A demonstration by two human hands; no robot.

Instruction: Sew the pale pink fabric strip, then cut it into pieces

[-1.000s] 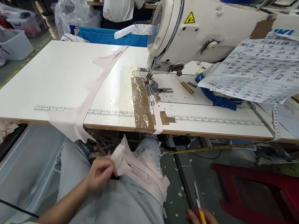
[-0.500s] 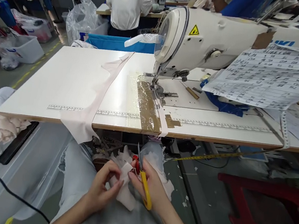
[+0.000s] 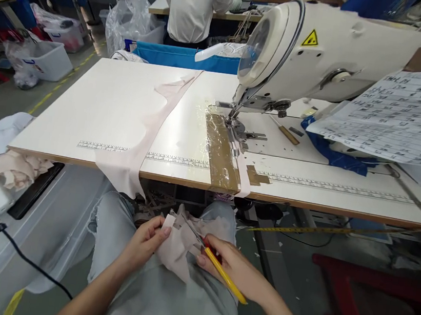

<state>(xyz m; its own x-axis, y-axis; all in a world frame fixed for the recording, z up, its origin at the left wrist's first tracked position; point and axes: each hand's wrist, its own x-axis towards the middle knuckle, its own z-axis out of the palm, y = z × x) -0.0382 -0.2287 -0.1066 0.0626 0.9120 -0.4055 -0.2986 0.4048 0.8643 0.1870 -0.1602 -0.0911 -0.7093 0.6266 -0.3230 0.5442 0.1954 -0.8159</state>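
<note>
Over my lap, my left hand [image 3: 149,237] pinches the edge of a pale pink fabric piece [image 3: 177,248], close to a small white tab [image 3: 168,221]. My right hand [image 3: 229,263] grips scissors [image 3: 224,275] with yellow and red handles. Their blades point up and left and lie against the fabric; whether they are cutting I cannot tell. More thin fabric bunches between my knees. On the table, a long pale pink fabric strip [image 3: 152,129] hangs over the front edge. A narrow pink strip [image 3: 244,180] runs from beneath the sewing machine's needle area to that edge.
A white sewing machine [image 3: 325,48] stands on the white table [image 3: 121,99], with a written sheet [image 3: 399,110] at right. A screwdriver-like tool [image 3: 289,135] lies near the needle. Left is a plastic bin [image 3: 65,226]; right, a red stool [image 3: 365,302]. A person [image 3: 195,5] sits beyond.
My right hand has moved right and turned the scissors, so the blades now tilt left onto the fabric. My left hand has closed on the fabric by the tab. The view has shifted left.
</note>
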